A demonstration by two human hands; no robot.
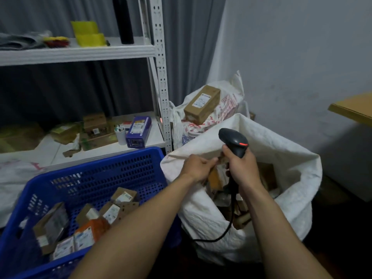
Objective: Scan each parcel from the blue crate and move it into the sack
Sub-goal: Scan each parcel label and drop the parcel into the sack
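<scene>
My right hand (242, 167) grips the handle of a black barcode scanner (234, 140) over the open white sack (281, 158); its red light glows and its cable drops into the sack. My left hand (198, 166) holds a small brown parcel (215, 177) just under the scanner, above the sack's mouth; the parcel is mostly hidden by both hands. The blue crate (96, 178) stands at the lower left with several small cardboard parcels (88, 224) in it. More brown boxes lie inside the sack.
A white metal shelf rack (161, 77) stands behind the crate, with boxes, a purple box (138, 131) and yellow tape rolls on it. A second printed sack (227, 105) carrying a brown box (202, 104) sits behind. A table corner (352, 109) juts in at the right.
</scene>
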